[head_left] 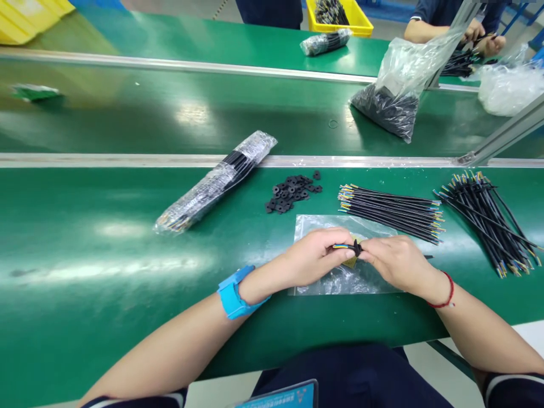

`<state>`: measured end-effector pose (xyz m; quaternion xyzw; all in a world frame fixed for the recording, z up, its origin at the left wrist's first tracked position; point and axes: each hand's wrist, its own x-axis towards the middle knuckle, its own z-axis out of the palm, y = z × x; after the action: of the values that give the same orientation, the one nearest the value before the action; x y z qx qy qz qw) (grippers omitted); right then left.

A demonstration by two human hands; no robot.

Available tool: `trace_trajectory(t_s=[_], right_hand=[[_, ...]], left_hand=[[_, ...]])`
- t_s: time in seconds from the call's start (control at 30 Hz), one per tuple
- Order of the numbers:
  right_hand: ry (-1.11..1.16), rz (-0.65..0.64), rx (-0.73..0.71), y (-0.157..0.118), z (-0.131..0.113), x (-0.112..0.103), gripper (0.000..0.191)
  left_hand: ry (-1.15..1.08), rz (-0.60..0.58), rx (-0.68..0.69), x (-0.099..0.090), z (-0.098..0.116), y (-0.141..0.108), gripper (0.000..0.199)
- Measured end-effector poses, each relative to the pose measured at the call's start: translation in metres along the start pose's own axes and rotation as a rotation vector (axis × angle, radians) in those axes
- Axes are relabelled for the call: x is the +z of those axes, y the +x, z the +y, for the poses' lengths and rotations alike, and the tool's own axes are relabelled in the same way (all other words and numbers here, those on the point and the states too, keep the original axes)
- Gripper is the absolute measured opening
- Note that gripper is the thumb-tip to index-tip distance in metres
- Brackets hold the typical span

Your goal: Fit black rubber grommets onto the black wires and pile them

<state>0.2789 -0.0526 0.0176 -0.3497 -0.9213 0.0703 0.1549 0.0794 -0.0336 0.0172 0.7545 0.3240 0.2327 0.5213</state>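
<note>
Over a clear plastic bag (306, 226), my two hands meet at one black cable (428, 256). Coloured wires (340, 246) stick out of its end towards the left. A small black rubber piece (357, 247) sits around the cable near that end. My left hand (317, 258), with a blue band on the wrist, is closed, its thumb and fingers pinching the rubber piece from the left. My right hand (393, 260), wearing a red bracelet, is closed around the cable just right of the piece. Most of the cable is hidden under that hand. Something yellow lies partly covered beneath my fingers.
Behind my hands lies a pile of small black pieces (289, 192). Cut cables (391, 212) lie in a row, with a looser bundle (488, 221) farther right. A wrapped cable bundle (216, 184) rests left. A bag of black parts (389, 107) stands beyond the rail; a co-worker's hands (480, 39) work beyond.
</note>
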Motion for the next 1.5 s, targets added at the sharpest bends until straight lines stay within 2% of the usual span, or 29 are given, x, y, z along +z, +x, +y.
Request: trace_trajectory(t_s=[0.07, 0.1, 0.17, 0.23, 0.3, 0.4, 0.47, 0.57, 0.63, 0.67, 0.77, 0.83, 0.9, 1.0, 1.23, 1.33, 1.4, 1.47, 1.5], right_hand=[[0.009, -0.012, 0.043, -0.002, 0.008, -0.007, 0.037], [-0.033, 0.021, 0.104, -0.005, 0.017, -0.013, 0.034], [-0.206, 0.182, 0.311, -0.015, 0.046, -0.028, 0.028], [-0.421, 0.372, 0.574, -0.033, 0.087, -0.042, 0.026], [-0.538, 0.45, 0.766, -0.055, 0.131, -0.05, 0.024], [-0.516, 0.406, 0.875, -0.084, 0.179, -0.051, 0.021], [-0.52, 0.371, 0.904, -0.092, 0.19, -0.047, 0.017], [-0.616, 0.424, 0.935, -0.078, 0.174, -0.042, 0.018], [-0.607, 0.445, 0.827, -0.055, 0.148, -0.035, 0.022], [-0.556, 0.419, 0.717, -0.042, 0.133, -0.029, 0.021], [-0.321, 0.117, 0.317, -0.007, 0.089, -0.003, 0.019], [-0.33, -0.041, 0.208, 0.008, 0.068, 0.014, 0.018], [-0.391, -0.105, 0.212, 0.016, 0.057, 0.026, 0.017], [-0.454, -0.105, 0.248, 0.017, 0.055, 0.032, 0.019], [-0.439, -0.076, 0.249, 0.017, 0.057, 0.03, 0.022], [-0.256, 0.018, 0.348, 0.014, 0.06, 0.025, 0.017], [-0.016, 0.077, 0.433, 0.009, 0.061, 0.016, 0.012], [0.221, 0.061, 0.46, 0.002, 0.06, 0.005, 0.016], [0.295, 0.01, 0.429, -0.001, 0.058, 0.001, 0.02]], left_hand=[[0.056, -0.032, -0.001, -0.006, -0.004, 0.002, 0.016], [0.098, -0.011, -0.023, -0.011, -0.008, 0.004, 0.017], [0.234, 0.131, -0.088, -0.023, -0.02, 0.007, 0.022], [0.427, 0.35, -0.157, -0.039, -0.035, 0.01, 0.023], [0.602, 0.49, -0.218, -0.053, -0.05, 0.011, 0.02], [0.811, 0.54, -0.242, -0.063, -0.067, 0.011, 0.024], [0.921, 0.509, -0.218, -0.063, -0.075, 0.013, 0.025], [1.016, 0.469, -0.183, -0.058, -0.082, 0.015, 0.023], [1.046, 0.477, -0.161, -0.056, -0.084, 0.016, 0.022], [1.062, 0.483, -0.147, -0.055, -0.085, 0.017, 0.021], [1.126, 0.472, -0.075, -0.055, -0.086, 0.016, 0.017], [1.184, 0.413, 0.0, -0.054, -0.085, 0.015, 0.016], [1.229, 0.319, 0.078, -0.053, -0.084, 0.014, 0.018], [1.22, 0.195, 0.169, -0.05, -0.084, 0.013, 0.022], [1.044, 0.158, 0.199, -0.047, -0.083, 0.012, 0.027], [1.013, 0.146, 0.192, -0.048, -0.084, 0.011, 0.029], [1.02, 0.163, 0.162, -0.048, -0.086, 0.011, 0.03], [1.017, 0.177, 0.136, -0.048, -0.087, 0.011, 0.029], [1.008, 0.179, 0.123, -0.048, -0.088, 0.011, 0.028]])
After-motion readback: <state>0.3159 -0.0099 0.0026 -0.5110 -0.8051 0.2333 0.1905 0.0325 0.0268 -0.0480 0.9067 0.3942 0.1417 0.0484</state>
